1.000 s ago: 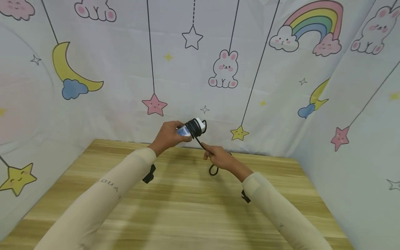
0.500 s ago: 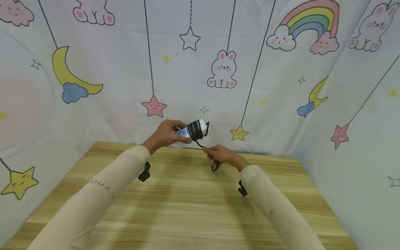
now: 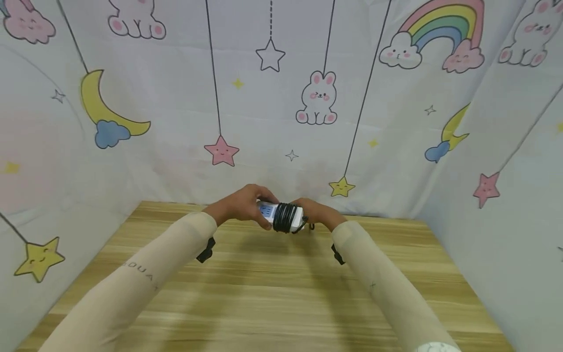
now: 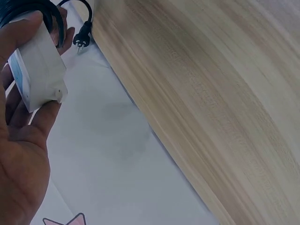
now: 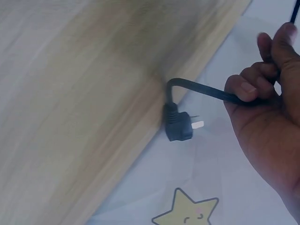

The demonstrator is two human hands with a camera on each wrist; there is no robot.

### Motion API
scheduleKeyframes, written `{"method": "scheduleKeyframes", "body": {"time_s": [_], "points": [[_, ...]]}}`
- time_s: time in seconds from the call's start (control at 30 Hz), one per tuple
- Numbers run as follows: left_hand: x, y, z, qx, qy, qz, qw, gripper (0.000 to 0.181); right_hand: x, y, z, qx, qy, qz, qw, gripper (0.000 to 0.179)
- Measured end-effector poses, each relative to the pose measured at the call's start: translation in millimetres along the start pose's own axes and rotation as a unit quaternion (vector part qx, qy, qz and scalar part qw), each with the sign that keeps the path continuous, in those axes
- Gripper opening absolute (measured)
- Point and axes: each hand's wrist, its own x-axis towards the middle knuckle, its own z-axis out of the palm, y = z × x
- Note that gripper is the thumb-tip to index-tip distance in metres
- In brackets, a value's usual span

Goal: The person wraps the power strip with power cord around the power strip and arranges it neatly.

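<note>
A white power strip [image 3: 268, 210] with blue socket faces is held up over the far edge of the table, gripped at its left end by my left hand [image 3: 247, 204]. Several turns of black cord [image 3: 285, 218] wrap around its other end. My right hand [image 3: 317, 212] is just behind that end, partly hidden by it in the head view. In the right wrist view, the curled fingers of that hand hold the cord [image 5: 206, 90]. From them the cord runs out to a black plug [image 5: 178, 124] with metal prongs, hanging near the table's edge.
The wooden table [image 3: 272, 293] spreads out below both arms. A white cloth [image 3: 176, 161] printed with stars, moons and rabbits hangs behind it and along both sides. Each wrist carries a black device, such as the left wrist camera [image 3: 205, 250].
The power strip has come down and turned nearly level. My right hand has gone from below the cord coil to behind the strip's right end, bringing the cord along.
</note>
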Motion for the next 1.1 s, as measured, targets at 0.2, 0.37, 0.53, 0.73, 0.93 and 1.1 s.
{"method": "scheduleKeyframes", "body": {"time_s": [0.2,0.37,0.53,0.73,0.93,1.1], "points": [[1.3,2.9,11.4,0.061,-0.020,0.028,0.9976,0.058,13.6,-1.3,-10.3,-0.036,0.007,-0.016,0.9992,0.023],[5.8,2.8,21.3,0.100,-0.022,0.038,0.9940,0.055,12.1,-7.6,-18.9,-0.034,0.030,0.008,0.9989,0.024],[10.4,1.1,24.7,0.137,0.001,0.037,0.9899,0.055,10.3,-18.2,-25.9,-0.022,0.056,0.017,0.9980,0.023],[15.9,-1.6,32.2,0.184,0.038,0.017,0.9821,0.062,10.7,-32.5,-27.3,-0.043,0.082,0.013,0.9956,0.026],[21.7,-2.1,42.2,0.220,0.069,-0.004,0.9732,0.057,7.3,-49.5,-26.3,-0.072,0.090,0.012,0.9933,0.033],[29.5,1.1,46.3,0.256,0.119,-0.013,0.9592,0.044,5.1,-60.0,-27.9,-0.081,0.095,0.012,0.9920,0.039]]}}
